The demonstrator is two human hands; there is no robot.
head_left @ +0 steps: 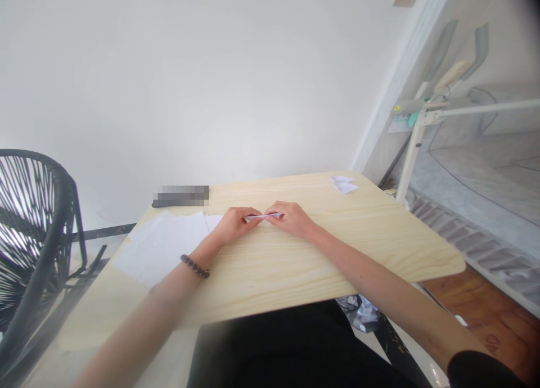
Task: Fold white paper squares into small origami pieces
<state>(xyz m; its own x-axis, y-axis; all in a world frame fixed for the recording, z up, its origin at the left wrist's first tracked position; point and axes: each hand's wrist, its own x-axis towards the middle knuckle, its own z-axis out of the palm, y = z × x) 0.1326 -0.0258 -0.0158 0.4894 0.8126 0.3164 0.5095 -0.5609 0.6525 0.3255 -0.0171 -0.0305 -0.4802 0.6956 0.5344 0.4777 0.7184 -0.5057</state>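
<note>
1. The black woven chair is cut off by the left edge.
2. White sheets lie on the table, partly hidden by my left forearm; the dark object behind them is pixelated past recognition.
3. My left hand, a beaded bracelet on its wrist, reaches forward and inward, thumb and fingers pinched closed on the paper.
4. The folded paper sits between my hands above the table's middle, white, thin, almost edge-on; my fingers cover its ends, so I can't tell its full shape.
5. My right hand mirrors that pinch, fingers curled around the other end.
6. Small folded pieces rest near the far right corner.
</note>
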